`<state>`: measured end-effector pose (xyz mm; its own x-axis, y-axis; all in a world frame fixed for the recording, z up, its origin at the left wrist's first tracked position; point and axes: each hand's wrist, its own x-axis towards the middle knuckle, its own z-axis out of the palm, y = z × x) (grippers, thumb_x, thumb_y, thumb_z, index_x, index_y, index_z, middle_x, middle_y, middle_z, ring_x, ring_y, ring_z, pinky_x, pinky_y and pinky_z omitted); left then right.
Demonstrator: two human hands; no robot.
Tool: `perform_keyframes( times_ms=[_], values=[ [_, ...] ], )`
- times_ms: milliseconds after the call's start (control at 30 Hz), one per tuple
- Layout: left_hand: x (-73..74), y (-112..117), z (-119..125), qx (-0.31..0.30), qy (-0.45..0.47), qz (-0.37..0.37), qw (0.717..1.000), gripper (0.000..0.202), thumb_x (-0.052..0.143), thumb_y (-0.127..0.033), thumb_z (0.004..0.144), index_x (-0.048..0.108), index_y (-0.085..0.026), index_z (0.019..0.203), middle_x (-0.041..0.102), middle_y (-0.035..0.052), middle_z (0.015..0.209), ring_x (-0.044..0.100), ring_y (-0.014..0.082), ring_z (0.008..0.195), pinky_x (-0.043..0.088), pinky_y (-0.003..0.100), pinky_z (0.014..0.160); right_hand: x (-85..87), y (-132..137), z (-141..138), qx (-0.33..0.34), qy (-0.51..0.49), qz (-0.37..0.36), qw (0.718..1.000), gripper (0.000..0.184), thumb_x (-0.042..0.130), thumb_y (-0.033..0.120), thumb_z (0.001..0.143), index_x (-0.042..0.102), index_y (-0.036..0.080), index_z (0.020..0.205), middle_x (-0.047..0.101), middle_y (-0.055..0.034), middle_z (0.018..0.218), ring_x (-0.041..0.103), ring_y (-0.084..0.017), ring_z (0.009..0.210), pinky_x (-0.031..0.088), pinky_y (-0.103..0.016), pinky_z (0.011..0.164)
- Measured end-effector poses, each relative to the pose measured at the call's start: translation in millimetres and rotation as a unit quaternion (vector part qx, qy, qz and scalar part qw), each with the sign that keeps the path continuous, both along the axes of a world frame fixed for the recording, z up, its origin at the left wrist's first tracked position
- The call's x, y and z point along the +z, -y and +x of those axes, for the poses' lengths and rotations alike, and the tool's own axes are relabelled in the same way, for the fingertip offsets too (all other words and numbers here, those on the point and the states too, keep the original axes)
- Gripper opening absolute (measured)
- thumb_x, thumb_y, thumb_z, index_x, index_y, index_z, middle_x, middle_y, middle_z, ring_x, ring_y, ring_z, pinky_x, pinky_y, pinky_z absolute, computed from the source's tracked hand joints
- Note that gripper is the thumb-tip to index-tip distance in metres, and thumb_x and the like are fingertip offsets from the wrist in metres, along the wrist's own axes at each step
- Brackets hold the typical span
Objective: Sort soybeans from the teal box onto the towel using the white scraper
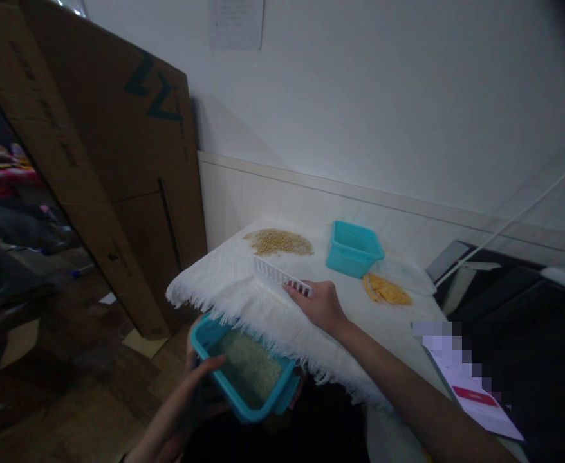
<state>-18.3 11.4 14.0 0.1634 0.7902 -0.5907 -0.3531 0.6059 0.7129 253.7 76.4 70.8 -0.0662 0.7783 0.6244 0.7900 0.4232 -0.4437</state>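
Note:
My left hand grips a blue plastic tub by its left side, the thumb over the rim. Pale, rice-like grains lie in this tub, which is tilted just below the table's front edge, under the cloth's fringe. Closed around one end of a white slotted plastic strip, my right hand rests low over the white fringed cloth. Beyond the strip, a pile of yellowish beans is spread on the cloth, with finer pale grains around it.
A second turquoise tub stands at the back of the table, beside a crumpled yellow packet and a clear lid. A tall cardboard box rises on the left. Papers lie at the right edge.

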Motion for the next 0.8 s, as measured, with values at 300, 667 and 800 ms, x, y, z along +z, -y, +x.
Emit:
perform_keyframes(
  times_ms=[300,667,800],
  values=[
    [8.3,-7,-8,0.006,-0.004,-0.007,1.0,0.101,0.09,-0.039,0.067,0.036,-0.044,0.152,0.07,0.0111,0.129,0.07,0.0415,0.112,0.057,0.057,0.088,5.5,20,-7,0.058,-0.005,-0.003,0.998,0.051,0.057,0.045,0.1,0.071,0.017,0.06,0.059,0.0002,0.048,0.049,-0.01,0.042,0.03,-0.023,0.045],
    [-4.2,-2,-4,0.001,-0.002,0.008,1.0,0.098,0.088,-0.043,0.071,0.035,-0.042,0.153,0.066,0.0125,0.135,0.073,0.0349,0.106,0.058,0.052,0.089,2.1,26,-19,0.115,0.011,0.027,0.993,0.032,0.06,0.033,0.101,0.083,0.017,0.085,0.075,-0.0023,0.063,0.065,-0.013,0.048,0.042,-0.021,0.048],
    [-13.2,-4,-6,0.005,0.0,0.004,1.0,0.098,0.089,-0.042,0.07,0.037,-0.042,0.153,0.067,0.0126,0.135,0.073,0.0353,0.106,0.06,0.051,0.086,1.6,38,-20,0.14,0.012,0.043,0.989,0.027,0.061,0.029,0.101,0.084,0.017,0.092,0.081,-0.0041,0.076,0.072,-0.014,0.056,0.048,-0.02,0.054]
  ],
)
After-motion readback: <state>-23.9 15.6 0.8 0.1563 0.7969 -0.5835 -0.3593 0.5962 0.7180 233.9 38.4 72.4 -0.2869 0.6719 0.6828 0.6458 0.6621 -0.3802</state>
